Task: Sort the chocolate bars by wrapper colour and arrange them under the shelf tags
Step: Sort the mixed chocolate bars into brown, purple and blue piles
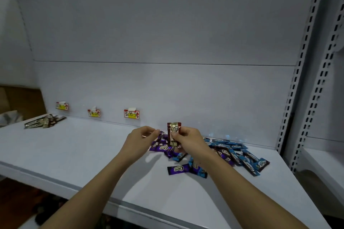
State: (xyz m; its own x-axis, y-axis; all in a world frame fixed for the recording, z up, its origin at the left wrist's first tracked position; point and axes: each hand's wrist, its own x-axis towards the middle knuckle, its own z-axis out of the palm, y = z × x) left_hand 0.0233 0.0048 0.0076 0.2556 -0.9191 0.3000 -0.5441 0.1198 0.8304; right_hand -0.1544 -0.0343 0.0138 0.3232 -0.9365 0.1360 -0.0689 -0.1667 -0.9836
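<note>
My right hand (pixel 188 140) holds a gold-and-brown chocolate bar (pixel 173 132) upright above a mixed pile of purple bars (pixel 161 147) and blue bars (pixel 240 156) on the white shelf (pixel 83 154). My left hand (pixel 142 140) hovers just left of that bar with its fingers loosely curled and nothing in them. A single purple bar (pixel 177 169) lies apart at the pile's front. Several gold bars (pixel 43 121) lie grouped at the far left under the first of three shelf tags (pixel 62 106), with the second tag (pixel 94 112) and third tag (pixel 131 113) to its right.
The shelf's back panel rises behind the tags. Slotted metal uprights (pixel 297 87) stand at the right, with another white shelf (pixel 323 161) beyond them. A brown cardboard box (pixel 22 102) sits past the shelf's left end. The front edge of the shelf runs diagonally below my forearms.
</note>
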